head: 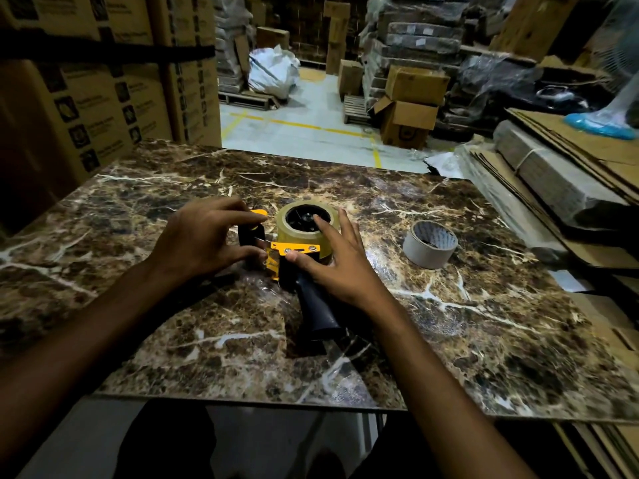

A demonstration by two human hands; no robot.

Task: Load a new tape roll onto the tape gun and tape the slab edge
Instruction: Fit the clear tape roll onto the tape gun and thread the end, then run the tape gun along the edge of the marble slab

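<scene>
Lying flat on slab (449, 340), tape gun (297, 267): left hand (200, 240) pinching front, right hand (332, 257) spread over tape roll (301, 233); spare roll (430, 248) near

This is a warehouse or storeroom. Beyond the hands (269, 250), a concrete floor (311, 122) carries yellow painted lines, with wooden pallets (249, 98) and brown cartons (411, 105) standing on it. Left of the hands rise tall stacks of printed boxes (103, 84); to their right lie flattened cardboard sheets (570, 140) and wrapped slab stacks (422, 39).
</scene>
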